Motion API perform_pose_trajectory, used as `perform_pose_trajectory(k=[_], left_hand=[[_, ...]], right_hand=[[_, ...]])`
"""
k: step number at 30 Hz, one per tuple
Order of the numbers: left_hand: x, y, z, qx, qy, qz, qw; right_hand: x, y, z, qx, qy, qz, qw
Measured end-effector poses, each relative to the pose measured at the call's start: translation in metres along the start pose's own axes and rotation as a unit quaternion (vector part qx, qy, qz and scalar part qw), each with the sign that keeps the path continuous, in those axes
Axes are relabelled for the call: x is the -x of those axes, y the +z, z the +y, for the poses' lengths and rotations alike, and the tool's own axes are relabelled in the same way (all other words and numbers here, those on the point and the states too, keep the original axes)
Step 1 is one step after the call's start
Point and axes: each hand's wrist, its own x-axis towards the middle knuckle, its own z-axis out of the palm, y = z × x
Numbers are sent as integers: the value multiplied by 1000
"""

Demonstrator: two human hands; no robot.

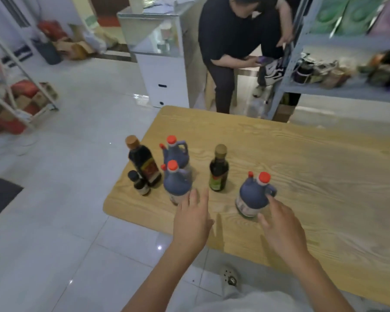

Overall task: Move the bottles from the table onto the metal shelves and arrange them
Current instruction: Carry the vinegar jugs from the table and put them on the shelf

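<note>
R hand [279, 228] at jug [253, 195] base

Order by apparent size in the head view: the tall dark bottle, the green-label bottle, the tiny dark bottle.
1. tall dark bottle
2. green-label bottle
3. tiny dark bottle
All three stand at a similar distance, so this order is fairly safe.

Small shop or stockroom, by the look of it. Beyond the fingertips [195, 193]: glass display counter [154, 36], grey metal shelves [338, 88] loaded with packaged goods. Far left of them, white rack [21, 95] with red cartons. Tiled floor [77, 221]; sauce bottles [144, 165] on wooden table [302, 176], just past fingers
</note>
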Motion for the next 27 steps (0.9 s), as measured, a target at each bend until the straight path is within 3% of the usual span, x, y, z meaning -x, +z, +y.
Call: perform_pose_trajectory(k=[10, 17, 22, 27], left_hand=[[-100, -8, 24, 169, -75, 54, 981], [-136, -6, 21, 366, -107, 73, 921], [-149, -3, 27, 415, -91, 72, 902], [-159, 3, 29, 373, -100, 70, 920]], right_hand=[[-58, -12, 31, -17, -26, -16, 999], [-95, -23, 50, -89, -34, -23, 995], [-106, -22, 54, -144, -30, -3, 989], [-124, -22, 54, -241, 0, -28, 970]])
